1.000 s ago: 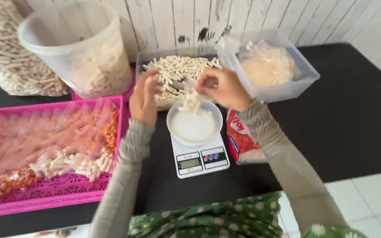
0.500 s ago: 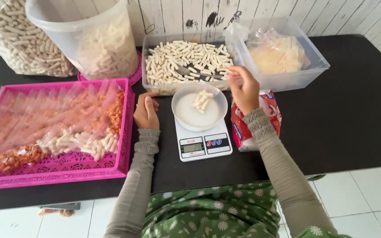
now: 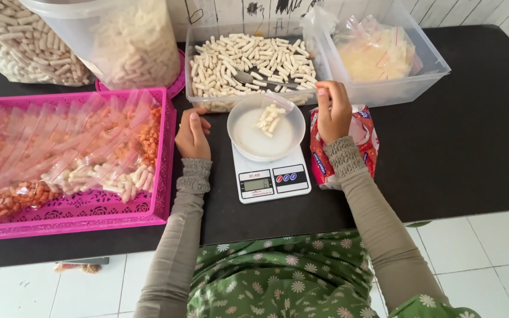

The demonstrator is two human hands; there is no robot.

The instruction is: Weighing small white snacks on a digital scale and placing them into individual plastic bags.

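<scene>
My left hand (image 3: 193,135) rests on the black table (image 3: 472,147), at 9 o'clock from the white bowl (image 3: 266,127). Its fingers are curled in loosely and it holds nothing. My right hand (image 3: 333,112) is at 3 o'clock from the bowl, with the fingers bunched together near the bowl's rim. I cannot tell if it pinches anything.

The bowl sits on a small white scale (image 3: 271,178). A few pale snack sticks (image 3: 269,119) lie in the bowl, up near 12 o'clock. Just past the bowl at 12 o'clock is a clear tub of snack sticks (image 3: 248,59) with a spoon (image 3: 260,80) lying on top. A red packet (image 3: 354,147) lies under my right wrist. At 9 o'clock is a pink tray (image 3: 161,176) full of little bags. At 2 o'clock is a clear box of empty bags (image 3: 384,59).
</scene>
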